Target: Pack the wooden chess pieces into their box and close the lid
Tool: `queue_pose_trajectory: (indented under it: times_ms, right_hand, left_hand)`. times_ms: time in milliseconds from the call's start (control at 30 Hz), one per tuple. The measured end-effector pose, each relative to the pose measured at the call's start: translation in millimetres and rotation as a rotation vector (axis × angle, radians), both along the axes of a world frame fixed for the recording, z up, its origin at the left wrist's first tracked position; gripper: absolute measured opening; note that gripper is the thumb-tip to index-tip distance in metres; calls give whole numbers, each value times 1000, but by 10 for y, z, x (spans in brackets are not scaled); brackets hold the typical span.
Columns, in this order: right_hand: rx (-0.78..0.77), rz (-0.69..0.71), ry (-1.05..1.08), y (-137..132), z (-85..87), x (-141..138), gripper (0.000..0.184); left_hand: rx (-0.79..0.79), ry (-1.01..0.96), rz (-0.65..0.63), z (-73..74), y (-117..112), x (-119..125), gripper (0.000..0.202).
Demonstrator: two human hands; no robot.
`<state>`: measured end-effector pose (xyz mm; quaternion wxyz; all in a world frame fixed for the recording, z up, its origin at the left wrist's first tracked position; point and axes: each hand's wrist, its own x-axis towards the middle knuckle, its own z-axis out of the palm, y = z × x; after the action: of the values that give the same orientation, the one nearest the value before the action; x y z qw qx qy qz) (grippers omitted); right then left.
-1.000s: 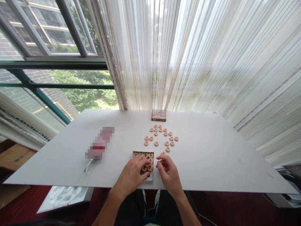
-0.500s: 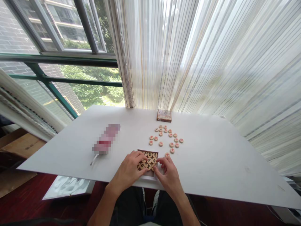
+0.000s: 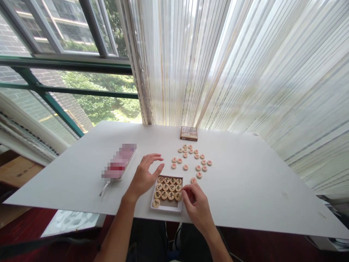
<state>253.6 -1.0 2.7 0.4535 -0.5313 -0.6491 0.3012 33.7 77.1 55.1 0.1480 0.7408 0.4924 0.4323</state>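
Note:
A shallow open box [image 3: 167, 208] lies near the table's front edge. Rows of round wooden Chinese chess pieces with black characters fill most of it, and a single piece [image 3: 156, 203] sits at the left of its front row. My left hand [image 3: 145, 174] is raised just beyond the box's left back corner, thumb and fingers apart, nothing between them. At the box's right side, my right hand [image 3: 196, 202] has its fingers curled, with thumb and index tips against the wall. Past the box are scattered loose pieces, mostly red-marked, such as a red piece [image 3: 193, 180] close to my right hand.
A printed box lid [image 3: 189, 133] stands at the back of the white table [image 3: 245, 182], near the curtain [image 3: 174, 65]. To the left lies a blurred-out pink item [image 3: 120, 162] with a strap. Cardboard boxes [image 3: 20, 173] are on the floor at left.
My left hand has lifted off the pieces in the box and moved back and left, uncovering the rows. My right hand stays at the box's right side. The view has shifted slightly.

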Motion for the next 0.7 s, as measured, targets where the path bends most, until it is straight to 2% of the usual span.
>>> queue_pose_trajectory:
  times_ms: [133,267,433,533,700]
  right_hand:
    - [-41,-2,116,3,-18,34,16]
    - [-80,-9,208,9,-51,56,21]
    - [-85,-9,267,3,-68,58,21]
    - [-85,-18,277,-1,-79,59,20]
    - [-89,-35,283,-1,-95,62,21]
  left_hand:
    - [82,-32,-10,260,500,156,23]
    - [-80,116,-131,350,1025,360,29]
    - [-209,308,-276,182,1402,594,28]
    - [-263,369,-317,33,1477,654,33]
    - [-313,401,-311,-151,1514,660,36]
